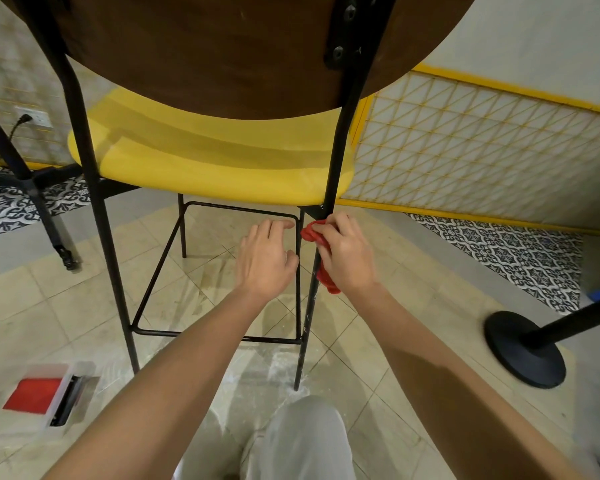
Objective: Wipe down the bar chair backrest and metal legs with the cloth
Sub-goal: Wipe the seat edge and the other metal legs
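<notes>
A bar chair fills the upper half of the head view: dark wooden backrest [222,46], yellow seat [208,161], thin black metal legs. My right hand [347,254] grips a red cloth [321,258] wrapped around the rear right leg [307,317], just below the seat. My left hand [267,258] hovers beside that leg with relaxed, slightly curved fingers and holds nothing. The rear left leg [108,258] and the footrest bars [187,332] stand to the left.
A clear plastic box [42,396] with a red pad in it lies on the tiled floor at lower left. A black round stand base [523,351] sits at right. A black table leg [45,216] is at far left. My knee [305,441] is below.
</notes>
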Tool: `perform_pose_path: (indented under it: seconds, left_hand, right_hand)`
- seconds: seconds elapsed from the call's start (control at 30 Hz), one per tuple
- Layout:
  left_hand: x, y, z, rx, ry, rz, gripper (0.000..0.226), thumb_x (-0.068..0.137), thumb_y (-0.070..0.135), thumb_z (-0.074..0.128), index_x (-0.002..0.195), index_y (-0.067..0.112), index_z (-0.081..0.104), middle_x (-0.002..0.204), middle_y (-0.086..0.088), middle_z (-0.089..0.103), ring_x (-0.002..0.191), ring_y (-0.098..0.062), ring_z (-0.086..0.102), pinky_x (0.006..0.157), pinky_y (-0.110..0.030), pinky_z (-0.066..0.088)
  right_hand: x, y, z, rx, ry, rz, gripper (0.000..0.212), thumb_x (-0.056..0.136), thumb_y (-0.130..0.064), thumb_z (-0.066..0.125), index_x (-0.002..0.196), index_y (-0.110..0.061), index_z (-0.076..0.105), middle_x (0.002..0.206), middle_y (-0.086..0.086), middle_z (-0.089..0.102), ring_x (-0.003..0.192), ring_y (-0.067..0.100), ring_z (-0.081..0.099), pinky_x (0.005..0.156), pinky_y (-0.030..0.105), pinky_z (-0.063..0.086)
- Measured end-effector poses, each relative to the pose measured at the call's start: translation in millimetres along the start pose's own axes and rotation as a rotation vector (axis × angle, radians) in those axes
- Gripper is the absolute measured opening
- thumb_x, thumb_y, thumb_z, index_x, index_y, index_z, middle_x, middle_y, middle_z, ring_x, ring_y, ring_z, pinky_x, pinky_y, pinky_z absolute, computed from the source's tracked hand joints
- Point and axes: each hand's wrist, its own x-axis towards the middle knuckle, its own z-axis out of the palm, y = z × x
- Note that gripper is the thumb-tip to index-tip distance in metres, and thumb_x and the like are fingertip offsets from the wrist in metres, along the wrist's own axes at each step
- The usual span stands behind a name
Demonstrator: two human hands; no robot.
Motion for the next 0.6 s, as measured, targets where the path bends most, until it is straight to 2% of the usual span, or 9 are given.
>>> perform_pose_path:
  seconds: [0.13,0.27,0.43,0.6]
  left_hand:
    - [-2.4,-0.3,4.0,0.010,-0.032,-0.009,0.045,0.088,0.022,0.053,0.131,0.017,0.045,0.127,-0.003,0.050,0.116,-0.022,0.043,0.095,-0.036,0.035]
    - [-2.0,-1.6,4.0,0.003,-0.033,-0.012,0.046,0.087,0.021,0.054,0.131,0.017,0.045,0.126,-0.004,0.051,0.116,-0.023,0.044,0.095,-0.038,0.036]
    - [5.2,-2.3,2.3,-0.026,-0.022,-0.020,0.046,0.086,0.020,0.055,0.130,0.015,0.045,0.126,-0.005,0.051,0.115,-0.025,0.044,0.095,-0.038,0.036]
    - [8.1,0.3,3.9,-0.025,-0.026,-0.039,0.046,0.086,0.022,0.054,0.131,0.017,0.044,0.127,-0.003,0.050,0.116,-0.023,0.043,0.096,-0.038,0.036]
  right_hand:
    - [-10.4,6.4,9.7,-0.028,-0.067,-0.074,0.019,0.075,-0.003,0.073,0.094,-0.005,0.069,0.089,0.011,0.057,0.082,0.027,0.058,0.047,0.039,0.053]
    - [-25.7,10.5,18.5,-0.042,-0.156,-0.054,0.022,0.074,-0.003,0.075,0.095,-0.007,0.070,0.088,0.009,0.057,0.080,0.025,0.058,0.053,0.039,0.055]
    - [-15.9,11.3,8.4,0.117,-0.017,0.054,0.023,0.080,-0.005,0.068,0.103,-0.005,0.068,0.100,0.011,0.058,0.090,0.025,0.059,0.067,0.034,0.054]
    - [-5.2,12.2,6.7,0.078,0.025,0.012,0.025,0.076,-0.002,0.071,0.101,-0.004,0.069,0.098,0.012,0.059,0.090,0.026,0.058,0.067,0.033,0.053]
